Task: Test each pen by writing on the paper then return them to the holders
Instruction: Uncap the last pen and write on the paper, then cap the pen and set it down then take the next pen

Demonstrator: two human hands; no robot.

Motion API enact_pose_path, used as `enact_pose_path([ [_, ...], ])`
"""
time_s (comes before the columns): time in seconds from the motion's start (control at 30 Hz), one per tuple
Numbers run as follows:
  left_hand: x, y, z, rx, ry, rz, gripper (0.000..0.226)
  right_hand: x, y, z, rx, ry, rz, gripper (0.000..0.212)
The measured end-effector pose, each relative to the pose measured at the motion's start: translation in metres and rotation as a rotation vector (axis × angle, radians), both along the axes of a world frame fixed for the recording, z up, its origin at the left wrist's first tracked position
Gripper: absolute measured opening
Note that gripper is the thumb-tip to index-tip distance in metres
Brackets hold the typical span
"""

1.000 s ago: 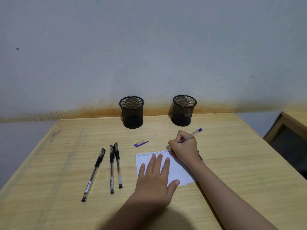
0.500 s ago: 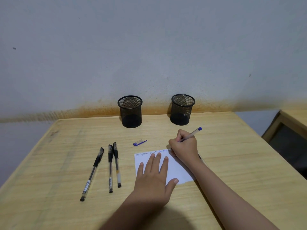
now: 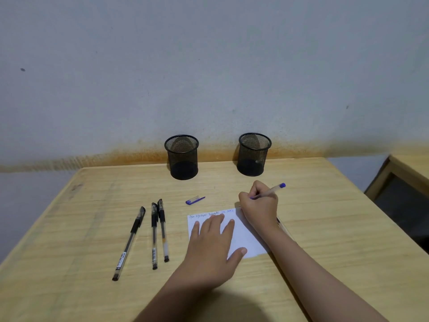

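Blue pen [image 3: 269,191] pinched in the right hand [image 3: 260,208] at the top right corner of the paper [image 3: 246,238], centre-right of frame; tip hidden behind the hand. Left hand [image 3: 213,247] lies flat, fingers spread, on the paper under a line of blue writing. Blue cap [image 3: 195,200] just above the paper, three black pens [image 3: 153,233] left of it, two mesh holders [image 3: 182,156] upright at the surface [image 3: 325,228] far edge.

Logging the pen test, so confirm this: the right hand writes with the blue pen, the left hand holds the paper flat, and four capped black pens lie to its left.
Wrong on the count. The head view shows three black pens, not four. The right hand does write with the blue pen, and the left hand holds the paper flat.
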State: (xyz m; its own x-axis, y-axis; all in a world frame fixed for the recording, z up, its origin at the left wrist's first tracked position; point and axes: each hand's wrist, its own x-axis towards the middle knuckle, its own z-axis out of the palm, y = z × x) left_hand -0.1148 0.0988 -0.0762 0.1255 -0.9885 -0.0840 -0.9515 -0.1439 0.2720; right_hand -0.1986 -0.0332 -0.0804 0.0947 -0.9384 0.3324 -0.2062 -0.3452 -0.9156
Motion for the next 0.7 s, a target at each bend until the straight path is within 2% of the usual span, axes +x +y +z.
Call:
enact_pose_path([
  [0.07,0.010,-0.004,0.003,-0.152,0.015,0.047,0.058,-0.001,0.001,0.001,-0.004,-0.090,-0.024,0.030],
  [0.23,0.041,-0.023,0.011,-0.410,0.041,0.277,0.048,-0.002,0.004,0.008,0.022,-0.243,-0.050,0.036],
  [0.4,0.074,-0.045,0.020,-0.299,-0.045,0.366,0.034,-0.002,0.015,0.020,0.074,-0.302,0.038,0.034],
  [0.53,0.080,-0.054,0.019,-0.224,-0.092,0.366,0.018,-0.005,0.021,0.028,0.175,-0.251,0.181,0.015],
  [0.63,0.077,-0.055,0.024,-0.308,-0.013,0.361,0.002,-0.007,0.021,0.032,0.238,-0.281,0.238,0.006],
  [0.7,0.071,-0.053,0.030,-0.371,0.173,0.355,0.009,-0.007,0.019,0.034,0.277,-0.305,0.265,0.008],
])
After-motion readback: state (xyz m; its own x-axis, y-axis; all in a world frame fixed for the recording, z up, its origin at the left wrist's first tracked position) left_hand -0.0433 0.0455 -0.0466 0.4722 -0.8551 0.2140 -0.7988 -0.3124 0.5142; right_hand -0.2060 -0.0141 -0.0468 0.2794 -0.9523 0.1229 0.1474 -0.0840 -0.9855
